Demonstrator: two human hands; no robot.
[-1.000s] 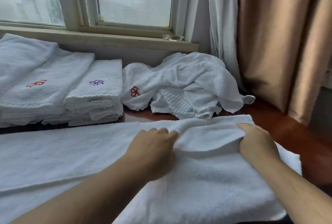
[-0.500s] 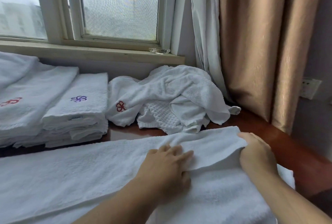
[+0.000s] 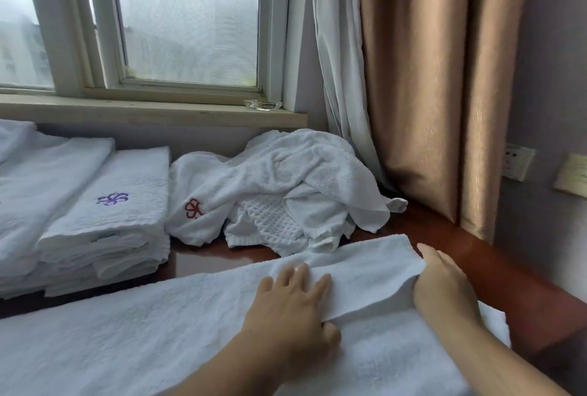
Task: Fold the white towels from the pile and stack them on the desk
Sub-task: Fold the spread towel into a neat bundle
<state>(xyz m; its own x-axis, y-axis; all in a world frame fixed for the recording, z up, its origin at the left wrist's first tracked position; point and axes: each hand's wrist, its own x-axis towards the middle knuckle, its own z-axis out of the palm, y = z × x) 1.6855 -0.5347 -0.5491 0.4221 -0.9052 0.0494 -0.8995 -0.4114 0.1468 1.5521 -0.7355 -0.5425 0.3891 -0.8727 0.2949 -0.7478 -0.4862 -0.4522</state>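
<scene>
A long white towel (image 3: 133, 329) lies spread across the brown desk (image 3: 495, 271) in front of me, its far layer doubled over the near one. My left hand (image 3: 295, 303) rests on the folded layer with fingers spread, thumb tucked under its edge. My right hand (image 3: 444, 287) grips the folded layer's right end. Behind it lies a rumpled pile of white towels (image 3: 286, 186), one with a red emblem. At the left stand stacks of folded towels (image 3: 108, 214), the nearest with a purple emblem.
A window with a sill runs along the back, with a small glass dish (image 3: 263, 104) on the sill. A white sheer and tan curtains (image 3: 428, 78) hang at the right. A wall socket (image 3: 517, 162) sits past the desk's right edge.
My left hand has uncurled and slid forward and to the right over the folded layer. My right hand keeps hold of the right end. The view has turned to the right.
</scene>
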